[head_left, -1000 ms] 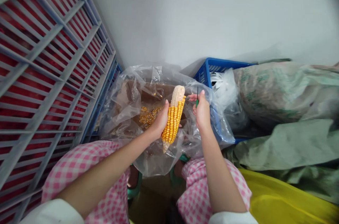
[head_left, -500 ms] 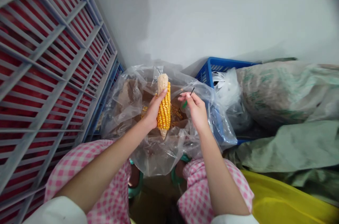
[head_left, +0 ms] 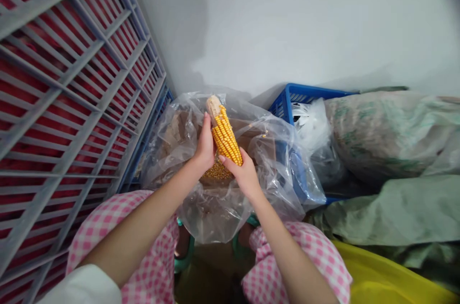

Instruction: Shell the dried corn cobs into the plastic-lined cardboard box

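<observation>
Head view: the work in hand is judged to be kernel removal from an ear of maize point(head_left: 224, 136), held tilted above the lap, its upper tip a bare pale cob point(head_left: 213, 105) and its remaining length covered in yellow rows. The left hand point(head_left: 204, 143) grasps the ear from behind, just below the bare section, with the fingers upright along its side. The right hand point(head_left: 243, 174) is closed around the lower end, with the forefinger lying across the kernel rows; whether the palm also conceals a small item cannot be determined. Both hands are engaged and neither is released. The ear sits over a clear plastic bag point(head_left: 215, 215) containing a brown cardboard sheet point(head_left: 247, 127), and a heap of loose kernels point(head_left: 216, 173) lies in the bag directly beneath the hands. Further work calls for a firm two-handed hold, with the ear kept over the bag so that freed kernels drop inside. A blue plastic crate point(head_left: 302, 98) and stuffed woven sacks point(head_left: 381, 136) stand to the right; a grey slatted crate point(head_left: 72, 103) stands to the left.
</observation>
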{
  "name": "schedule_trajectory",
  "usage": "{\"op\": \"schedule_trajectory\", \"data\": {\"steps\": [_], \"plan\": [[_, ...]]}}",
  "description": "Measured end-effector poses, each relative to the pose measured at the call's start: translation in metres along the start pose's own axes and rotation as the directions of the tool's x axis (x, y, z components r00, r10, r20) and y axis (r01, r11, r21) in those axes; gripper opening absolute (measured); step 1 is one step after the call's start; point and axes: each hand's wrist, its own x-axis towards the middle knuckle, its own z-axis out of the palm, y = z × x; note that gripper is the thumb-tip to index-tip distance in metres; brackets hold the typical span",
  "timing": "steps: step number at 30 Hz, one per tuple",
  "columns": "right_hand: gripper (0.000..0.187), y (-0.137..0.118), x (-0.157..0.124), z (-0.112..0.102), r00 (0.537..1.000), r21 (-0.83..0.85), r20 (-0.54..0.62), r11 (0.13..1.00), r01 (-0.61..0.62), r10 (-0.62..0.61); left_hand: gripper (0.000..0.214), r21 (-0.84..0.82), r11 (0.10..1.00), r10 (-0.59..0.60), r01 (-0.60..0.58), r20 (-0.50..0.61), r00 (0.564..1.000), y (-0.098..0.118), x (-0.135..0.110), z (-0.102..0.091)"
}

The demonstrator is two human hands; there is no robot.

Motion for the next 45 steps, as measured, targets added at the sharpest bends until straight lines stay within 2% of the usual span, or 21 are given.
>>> {"op": "schedule_trajectory", "data": {"steps": [3, 6, 9, 11, 20, 30, 34, 38, 42, 45], "plan": [[0.038, 0.004, -0.006, -0.003, 0.996, -0.267, -0.077, 0.963, 0.02, -0.042, 0.06, -0.117, 0.984, -0.137, 0.132, -0.031, 0.99, 0.01, 0.011, -0.007], [0.044, 0.01, -0.013, 0.0, 0.993, -0.511, -0.061, 0.858, 0.053, -0.098, 0.057, -0.198, 0.953, -0.246, 0.228, -0.068, 0.967, 0.009, 0.018, -0.011], [0.047, 0.013, -0.019, 0.004, 0.996, -0.645, -0.015, 0.762, 0.059, -0.09, 0.061, -0.227, 0.937, -0.286, 0.265, -0.062, 0.956, 0.0, 0.018, -0.011], [0.045, 0.014, -0.021, 0.005, 0.997, -0.665, 0.004, 0.745, 0.059, -0.075, 0.064, -0.212, 0.944, -0.274, 0.252, -0.083, 0.958, -0.004, 0.017, -0.01], [0.039, 0.013, -0.02, 0.004, 0.997, -0.416, 0.008, 0.907, 0.068, -0.071, 0.07, -0.137, 0.963, -0.237, 0.232, -0.021, 0.971, -0.005, 0.02, -0.013], [0.039, 0.02, -0.023, 0.005, 1.0, -0.284, -0.027, 0.959, 0.005, -0.013, 0.072, -0.129, 0.968, -0.212, 0.217, 0.046, 0.976, -0.012, 0.021, -0.016], [0.041, 0.025, -0.025, 0.008, 0.999, -0.203, -0.032, 0.979, -0.028, 0.022, 0.07, -0.124, 0.967, -0.219, 0.221, 0.036, 0.975, -0.013, 0.019, -0.015], [0.038, 0.027, -0.024, 0.009, 0.999, -0.048, -0.02, 0.998, -0.05, 0.049, 0.068, -0.121, 0.98, -0.158, 0.16, 0.028, 0.987, -0.014, 0.022, -0.014], [0.037, 0.023, -0.017, 0.003, 0.999, 0.077, 0.02, 0.996, -0.041, 0.04, 0.057, -0.048, 0.985, -0.167, 0.165, -0.036, 0.985, -0.017, 0.033, -0.019], [0.04, 0.021, -0.012, -0.002, 0.999, 0.032, -0.036, 0.999, -0.039, 0.04, 0.042, 0.04, 0.985, -0.164, 0.17, -0.137, 0.977, -0.019, 0.035, -0.023]]}}
